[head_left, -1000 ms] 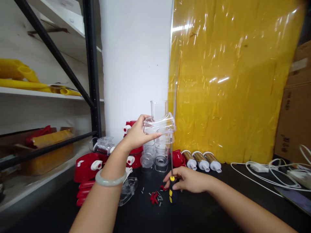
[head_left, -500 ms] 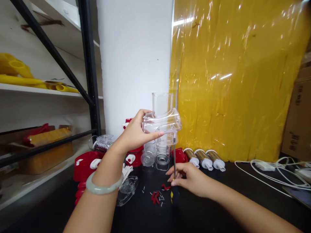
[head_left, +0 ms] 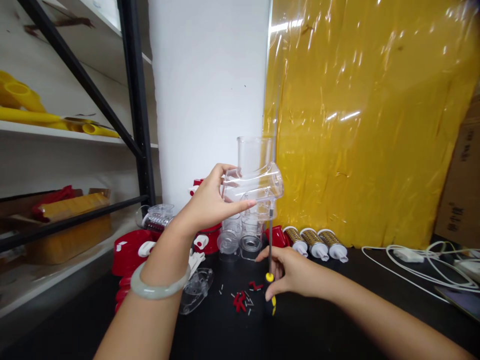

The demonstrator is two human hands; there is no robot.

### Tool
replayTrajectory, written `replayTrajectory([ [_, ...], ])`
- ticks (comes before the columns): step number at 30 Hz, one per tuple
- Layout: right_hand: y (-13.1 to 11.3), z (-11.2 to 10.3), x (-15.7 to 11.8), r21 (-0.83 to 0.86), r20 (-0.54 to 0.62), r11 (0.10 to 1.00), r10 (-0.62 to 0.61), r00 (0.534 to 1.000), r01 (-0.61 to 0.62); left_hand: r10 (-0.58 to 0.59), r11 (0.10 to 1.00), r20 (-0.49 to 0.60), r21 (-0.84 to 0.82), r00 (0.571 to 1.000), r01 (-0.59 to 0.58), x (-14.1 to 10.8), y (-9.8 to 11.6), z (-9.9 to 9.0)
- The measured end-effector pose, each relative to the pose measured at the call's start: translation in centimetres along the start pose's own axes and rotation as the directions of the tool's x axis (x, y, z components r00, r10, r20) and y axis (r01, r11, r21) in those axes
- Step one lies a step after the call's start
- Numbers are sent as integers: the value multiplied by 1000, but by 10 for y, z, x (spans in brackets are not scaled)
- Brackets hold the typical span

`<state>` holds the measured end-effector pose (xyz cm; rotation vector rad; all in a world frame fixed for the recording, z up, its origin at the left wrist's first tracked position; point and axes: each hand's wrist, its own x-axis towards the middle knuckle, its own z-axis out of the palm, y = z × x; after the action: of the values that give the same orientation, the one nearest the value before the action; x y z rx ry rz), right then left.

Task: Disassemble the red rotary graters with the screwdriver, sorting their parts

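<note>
My left hand (head_left: 215, 197) is wrapped around a clear plastic housing (head_left: 255, 182) with an upright tube on top, holding it above the table. Below its right end stands a long screwdriver (head_left: 270, 240), tip upward at the housing's underside. My right hand (head_left: 290, 270) grips this screwdriver near the top of its black and yellow handle, thumb against the handle and fingers partly behind the shaft. Small red plastic pieces (head_left: 240, 302) and several thin metal pins or screws lie on the table left of the handle. Whatever the tip engages is too small to make out.
Clear cups (head_left: 229, 242) and red parts (head_left: 131, 255) stand behind and left of my hands. Three perforated drums (head_left: 314, 245) lie by the yellow sheeting (head_left: 367, 125). White cables (head_left: 397, 260) spread at the right. A black-framed shelf (head_left: 137, 100) rises at the left.
The housing and screwdriver have shifted slightly up and right in view. My right thumb sits lower on the handle, and its yellow collar now shows.
</note>
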<state>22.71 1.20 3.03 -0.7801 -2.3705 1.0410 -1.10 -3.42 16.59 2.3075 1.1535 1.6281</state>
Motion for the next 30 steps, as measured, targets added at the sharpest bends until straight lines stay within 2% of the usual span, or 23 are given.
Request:
replayTrajectory([
  [3, -1, 0, -6, 19, 46, 998, -57, 997, 56, 2, 1000, -7, 5, 1000, -2, 0, 0, 0],
  [5, 1, 2, -11, 123, 119, 988, -109, 987, 94, 6, 1000, -4, 15, 1000, -6, 0, 0, 0],
  [6, 4, 4, -12, 171, 118, 980, -121, 986, 100, 5, 1000, 1, 20, 1000, -5, 0, -1, 1],
  [8, 12, 11, -10, 201, 13, 974, -112, 994, 107, -3, 1000, 8, 26, 1000, 3, 0, -2, 2],
  [10, 18, 16, -7, 151, -129, 983, -82, 988, 102, -11, 1000, 11, 26, 1000, 11, 0, -2, 3],
  [12, 19, 18, -5, 123, -169, 986, -91, 981, 113, -12, 1000, 8, 27, 1000, 12, -1, -1, 3],
  [15, 14, 16, -8, 214, 16, 968, -141, 990, 134, -3, 999, 11, 34, 1000, 3, -1, 2, 2],
  [17, 13, 15, -10, 294, 126, 950, -148, 981, 106, 6, 999, 13, 42, 1000, -7, -1, 2, 0],
  [19, 14, 17, -10, 280, 79, 958, -89, 993, 63, 19, 999, 8, 43, 1000, -19, -1, 2, 0],
  [22, 15, 19, -11, 110, -90, 994, 2, 996, 8, 26, 999, -4, 38, 1000, -26, -1, 2, 0],
  [23, 15, 18, -13, 60, -93, 998, -2, 996, 8, 24, 999, -5, 38, 1000, -24, -1, 3, 1],
  [25, 12, 14, -16, 30, -7, 998, -56, 998, 56, 22, 999, -3, 33, 1000, -22, -1, 4, 2],
  [28, 11, 10, -17, 116, 129, 988, -114, 985, 99, 32, 999, -1, 18, 999, -32, -1, 6, 2],
  [30, 15, 13, -15, 112, 77, 993, -43, 996, 35, 40, 999, -1, 18, 999, -40, -1, 6, 2],
])
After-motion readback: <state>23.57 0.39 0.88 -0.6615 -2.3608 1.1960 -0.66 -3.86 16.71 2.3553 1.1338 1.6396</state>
